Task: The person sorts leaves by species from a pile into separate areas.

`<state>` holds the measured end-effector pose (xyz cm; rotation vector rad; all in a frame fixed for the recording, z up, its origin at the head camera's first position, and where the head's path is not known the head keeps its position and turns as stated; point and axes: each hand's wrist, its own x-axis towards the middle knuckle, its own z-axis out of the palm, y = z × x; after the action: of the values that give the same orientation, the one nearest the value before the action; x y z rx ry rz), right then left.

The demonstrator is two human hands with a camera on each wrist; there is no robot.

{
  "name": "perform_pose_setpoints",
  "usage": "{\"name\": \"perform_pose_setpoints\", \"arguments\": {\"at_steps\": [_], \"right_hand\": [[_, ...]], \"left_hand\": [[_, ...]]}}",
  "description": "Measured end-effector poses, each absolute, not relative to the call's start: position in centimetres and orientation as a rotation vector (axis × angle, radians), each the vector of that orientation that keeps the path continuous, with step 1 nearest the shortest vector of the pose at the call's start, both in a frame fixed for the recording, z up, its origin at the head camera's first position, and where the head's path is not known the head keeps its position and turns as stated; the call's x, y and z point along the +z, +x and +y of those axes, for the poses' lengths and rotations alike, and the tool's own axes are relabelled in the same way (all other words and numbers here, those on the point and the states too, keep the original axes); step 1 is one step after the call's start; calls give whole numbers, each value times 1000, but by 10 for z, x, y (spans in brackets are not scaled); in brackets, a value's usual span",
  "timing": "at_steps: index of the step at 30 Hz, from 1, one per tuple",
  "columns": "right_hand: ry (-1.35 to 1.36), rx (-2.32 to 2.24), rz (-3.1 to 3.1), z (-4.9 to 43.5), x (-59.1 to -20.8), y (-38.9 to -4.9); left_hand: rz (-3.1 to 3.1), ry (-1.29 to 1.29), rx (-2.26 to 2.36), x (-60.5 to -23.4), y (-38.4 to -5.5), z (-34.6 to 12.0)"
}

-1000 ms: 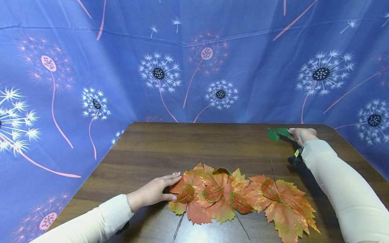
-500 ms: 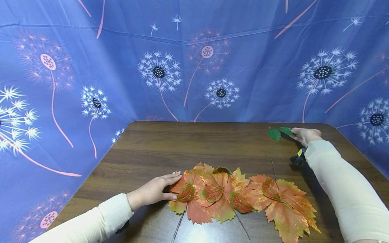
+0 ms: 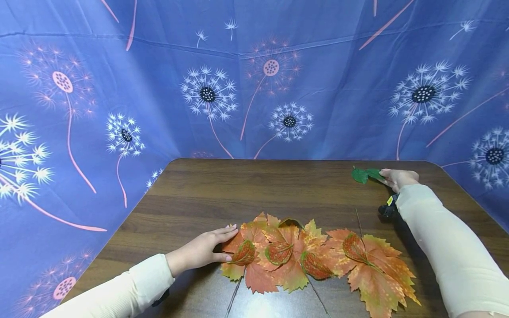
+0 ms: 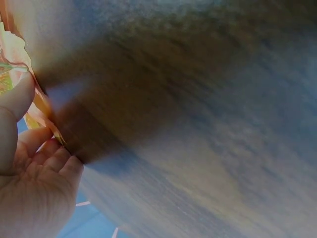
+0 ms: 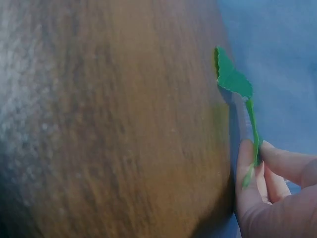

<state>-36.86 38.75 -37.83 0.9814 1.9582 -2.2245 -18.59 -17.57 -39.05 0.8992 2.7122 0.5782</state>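
Observation:
An artificial green leaf sprig (image 3: 359, 176) is pinched between thumb and fingers of my right hand (image 3: 399, 178), near the far right corner of the table. The right wrist view shows its toothed leaf (image 5: 233, 79) and thin green stem against the fingers. At the front left, my left hand (image 3: 200, 251) rests on the end of a row of artificial orange maple leaves (image 3: 260, 279). Its fingers and thumb are extended, touching the leaf edge (image 4: 37, 96) in the left wrist view. Small red, green-edged leaves (image 3: 278, 253) lie on the row.
The brown wooden table (image 3: 238, 185) has rounded far corners. Dark thin stems (image 3: 318, 293) stick out from the leaf row, and a larger orange cluster (image 3: 377, 278) forms its right end. A blue dandelion-print cloth (image 3: 338, 88) hangs behind the table and at its sides.
The right hand, with the green leaf sprig in its pinch, has shifted slightly to the right and then a little downward. The left hand and orange leaves stay put.

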Motion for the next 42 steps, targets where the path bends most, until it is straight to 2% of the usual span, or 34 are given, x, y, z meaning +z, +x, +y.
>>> {"name": "perform_pose_setpoints", "arguments": {"at_steps": [10,22,29,42], "right_hand": [[952,-1970,2169,394,-377,-371],[983,-2282,1983,398,-376,-365],[835,-2316,1992,405,-371,-359],[590,-2021,2227,405,-359,-349]], "left_hand": [[2696,881,594,-384,-185,-176],[2687,894,595,-388,-185,-177],[2677,887,608,-387,-185,-178],[2678,889,612,-387,-185,-179]]}}
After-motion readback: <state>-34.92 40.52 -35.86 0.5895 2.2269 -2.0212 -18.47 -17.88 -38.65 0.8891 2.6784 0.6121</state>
